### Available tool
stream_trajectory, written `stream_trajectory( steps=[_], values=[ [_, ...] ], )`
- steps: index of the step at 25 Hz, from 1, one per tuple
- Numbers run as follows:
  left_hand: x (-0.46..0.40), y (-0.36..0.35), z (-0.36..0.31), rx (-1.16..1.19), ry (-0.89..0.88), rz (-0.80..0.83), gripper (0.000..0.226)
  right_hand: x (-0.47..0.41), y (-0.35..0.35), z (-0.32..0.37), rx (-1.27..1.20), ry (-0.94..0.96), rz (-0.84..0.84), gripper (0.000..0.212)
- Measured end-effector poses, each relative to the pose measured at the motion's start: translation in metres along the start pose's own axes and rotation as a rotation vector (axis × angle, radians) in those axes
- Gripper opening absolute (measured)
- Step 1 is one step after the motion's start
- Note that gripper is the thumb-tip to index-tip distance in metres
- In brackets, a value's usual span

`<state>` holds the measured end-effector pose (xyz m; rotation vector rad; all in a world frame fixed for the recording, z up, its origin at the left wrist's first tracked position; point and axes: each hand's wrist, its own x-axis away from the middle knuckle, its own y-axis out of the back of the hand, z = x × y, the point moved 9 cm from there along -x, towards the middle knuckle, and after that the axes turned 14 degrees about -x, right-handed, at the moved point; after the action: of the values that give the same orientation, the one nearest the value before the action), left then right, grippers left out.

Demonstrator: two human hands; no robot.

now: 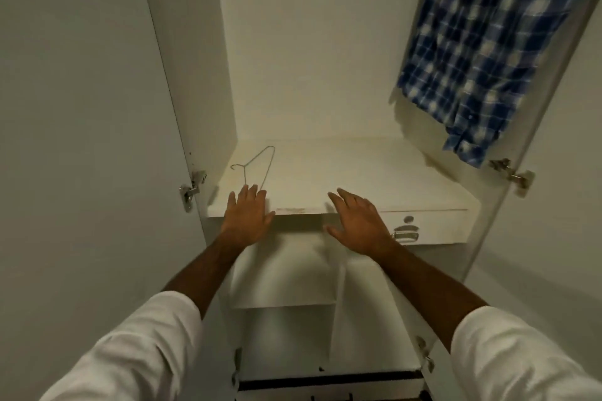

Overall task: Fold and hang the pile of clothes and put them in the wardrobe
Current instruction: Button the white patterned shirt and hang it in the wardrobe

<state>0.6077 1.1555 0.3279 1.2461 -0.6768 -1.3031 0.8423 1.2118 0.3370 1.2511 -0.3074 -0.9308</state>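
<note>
**Inside the wardrobe, both hands empty at the shelf edge**

Up at the open wardrobe (pixel 319 42) we go, white walls all round and both doors swung wide. Left hand (pixel 246 217) is stretched forward, fingers straight and together, palm down over the front edge of the white shelf (pixel 358 172); whether it actually touches the board, hard to call. Grip: nothing in it, fingers apart from any object. Right hand (pixel 357 223) is out too, fingers spread and relaxed, hovering at the shelf's front lip, just beside the drawer (pixel 433 226) with its metal handle (pixel 405 235). Nothing held there either.

Just beyond the left fingertips lies a thin wire hanger (pixel 257 169), flat on the shelf, its hook pointing toward the left wall. Its near end sits very close to the left hand, contact unclear.

High on the right, a blue and white checked shirt (pixel 488 52) hangs inside the wardrobe, its hem dangling above the shelf's right rear corner, well apart from both hands.

White sleeves (pixel 136 345) cover both forearms near the bottom corners. Metal hinges (pixel 192 189) show on each door. Below the shelf, lower compartments are dim.
</note>
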Motion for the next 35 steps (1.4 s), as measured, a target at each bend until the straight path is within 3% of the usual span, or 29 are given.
stream_trajectory(
  steps=[8, 11, 15, 21, 24, 28, 31, 35],
  values=[
    [-0.066, -0.079, 0.016, 0.101, 0.026, 0.185, 0.082, -0.082, -0.059, -0.011, 0.059, 0.119, 0.103, 0.077],
    [-0.067, -0.083, 0.013, 0.176, 0.017, 0.002, 0.07, -0.103, -0.071, -0.024, 0.027, 0.116, 0.11, 0.075],
    [-0.046, -0.056, 0.003, 0.206, -0.141, -0.352, 0.019, -0.12, -0.084, -0.038, -0.065, 0.073, 0.155, 0.074],
    [-0.008, 0.0, -0.012, 0.167, -0.222, -0.589, 0.007, -0.116, -0.08, -0.018, -0.228, 0.167, 0.177, 0.078],
    [-0.011, 0.051, 0.004, 0.484, -0.049, -0.639, 0.018, -0.109, -0.048, -0.003, -0.34, 0.213, -0.008, 0.075],
    [-0.001, 0.105, 0.011, 1.119, 0.063, -0.663, 0.013, -0.084, 0.027, 0.0, -0.394, 0.219, -0.301, 0.032],
    [0.015, 0.117, 0.003, 1.413, 0.133, -0.595, 0.011, -0.052, 0.062, -0.009, -0.596, 0.116, -0.186, 0.031],
    [0.035, 0.094, -0.024, 1.546, 0.22, -0.361, 0.012, 0.013, 0.054, -0.012, -0.808, -0.028, 0.229, 0.022]
  ],
)
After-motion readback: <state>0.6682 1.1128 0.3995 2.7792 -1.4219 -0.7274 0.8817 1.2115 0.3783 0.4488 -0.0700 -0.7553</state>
